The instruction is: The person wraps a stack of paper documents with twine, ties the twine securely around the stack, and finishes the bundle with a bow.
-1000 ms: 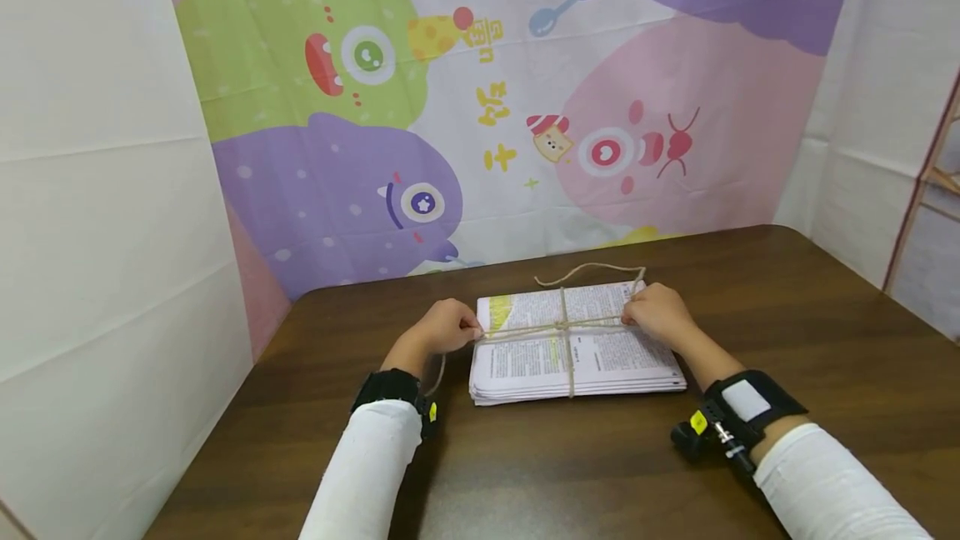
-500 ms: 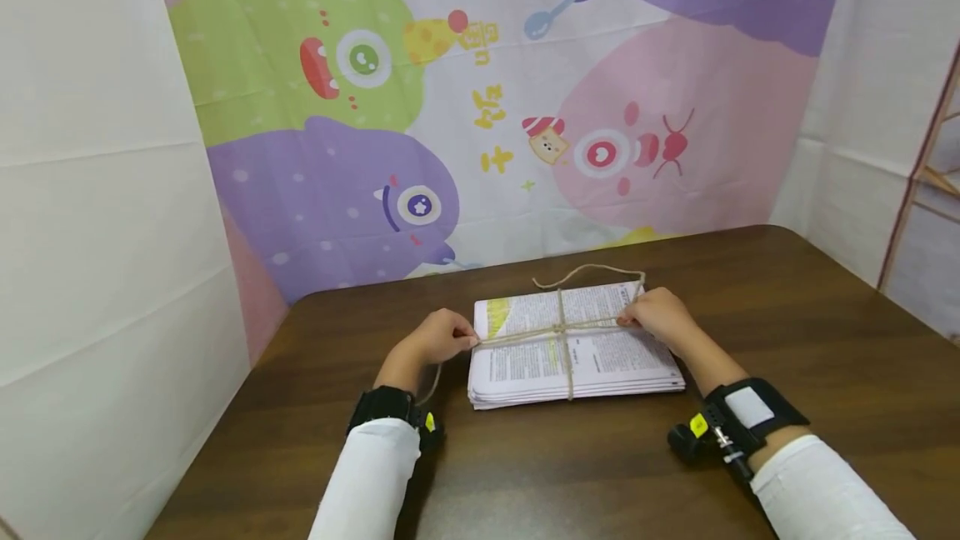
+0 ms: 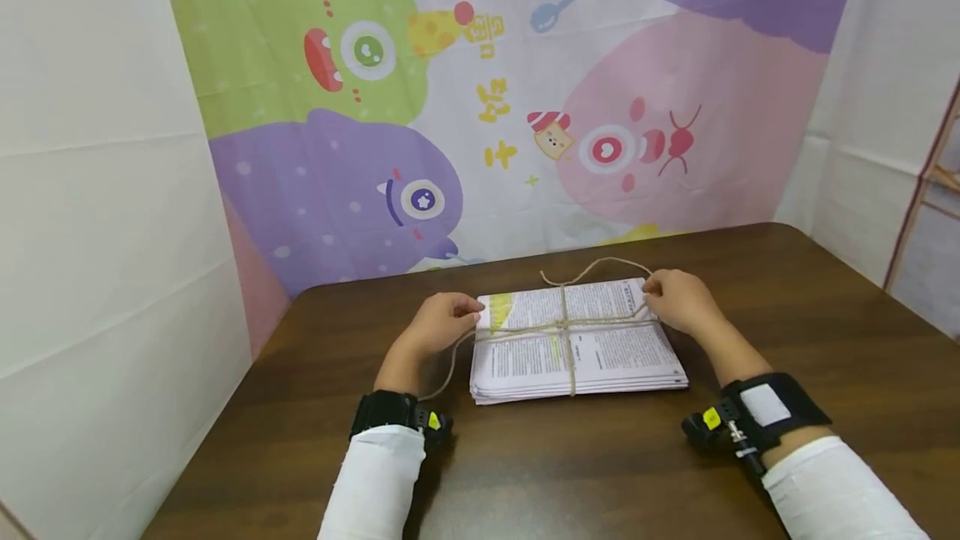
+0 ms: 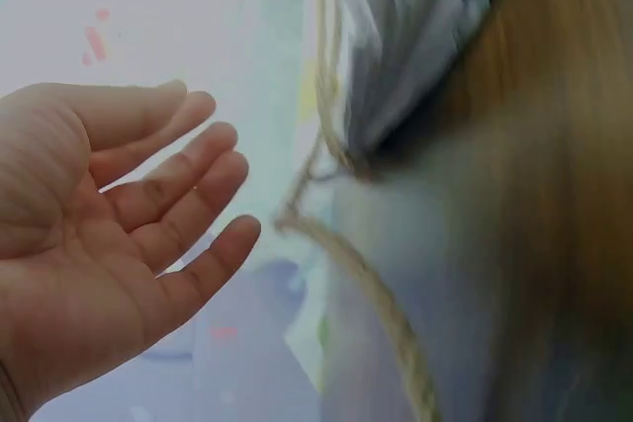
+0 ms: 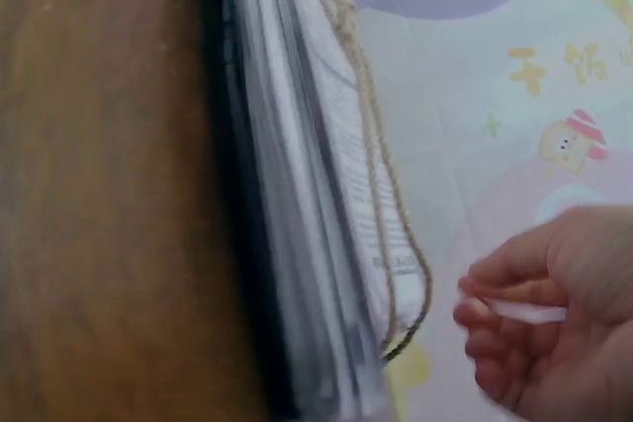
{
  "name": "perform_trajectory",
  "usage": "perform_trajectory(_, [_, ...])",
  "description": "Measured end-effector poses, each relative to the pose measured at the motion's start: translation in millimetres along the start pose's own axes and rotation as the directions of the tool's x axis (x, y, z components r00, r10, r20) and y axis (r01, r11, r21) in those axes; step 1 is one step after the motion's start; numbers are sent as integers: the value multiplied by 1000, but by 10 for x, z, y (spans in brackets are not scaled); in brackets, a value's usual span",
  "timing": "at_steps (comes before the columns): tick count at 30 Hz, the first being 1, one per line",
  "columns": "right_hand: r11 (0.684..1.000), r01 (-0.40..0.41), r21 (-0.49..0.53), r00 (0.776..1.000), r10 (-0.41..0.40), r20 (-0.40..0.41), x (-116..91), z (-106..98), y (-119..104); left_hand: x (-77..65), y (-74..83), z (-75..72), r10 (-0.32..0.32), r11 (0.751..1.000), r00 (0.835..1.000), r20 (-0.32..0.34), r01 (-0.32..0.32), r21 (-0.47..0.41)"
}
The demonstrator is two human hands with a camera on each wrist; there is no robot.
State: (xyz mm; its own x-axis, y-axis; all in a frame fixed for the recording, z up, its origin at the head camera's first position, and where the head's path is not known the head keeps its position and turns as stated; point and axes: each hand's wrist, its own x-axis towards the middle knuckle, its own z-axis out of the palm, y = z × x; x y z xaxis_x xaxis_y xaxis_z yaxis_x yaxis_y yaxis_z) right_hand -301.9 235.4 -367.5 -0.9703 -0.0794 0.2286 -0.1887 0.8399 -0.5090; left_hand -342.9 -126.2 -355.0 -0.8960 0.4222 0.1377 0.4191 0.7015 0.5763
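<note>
A stack of printed papers (image 3: 517, 361) lies on the table, wrapped crosswise by twine (image 3: 561, 324) knotted near the middle. At the stack's left edge is my left hand (image 3: 441, 323). Its fingers are spread and relaxed in the left wrist view, with a loose length of twine (image 4: 381, 308) hanging just beyond the fingertips. My right hand (image 3: 681, 302) hovers at the far right corner of the stack. In the right wrist view its fingers are loosely bent, apart from a twine loop (image 5: 426, 279) over the papers' edge.
The brown wooden table (image 3: 570, 465) has rounded back corners. One loose twine end (image 3: 600, 261) curves over the table behind the stack; another trails past the left wrist. A cartoon-printed cloth (image 3: 517, 215) hangs behind, and white cloth (image 3: 105, 232) hangs at the left.
Both hands have let go of the twine they were pulling sideways. The right hand has moved up and right; the left hand's fingers have loosened, and the twine lies slacker across the stack.
</note>
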Motion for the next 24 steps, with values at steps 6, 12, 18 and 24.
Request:
perform_trajectory(6, [978, 200, -51, 975, -194, 105, 29, 125, -15, 51, 72, 141, 26, 949, 994, 108, -59, 310])
perform_trajectory(12, [973, 230, -38, 965, -222, 142, -16, 225, -73, 27, -42, 142, -24, 921, 999, 26, 12, 390])
perform_trajectory(18, [946, 323, -7, 934, -318, 161, -14, 294, -145, -35, -50, -55, -124, 895, 991, 55, 88, 436])
perform_trajectory(24, [917, 390, 89, 891, -400, 214, -29, 356, -243, -150, -27, -207, -192, 865, 961, 200, 69, 497])
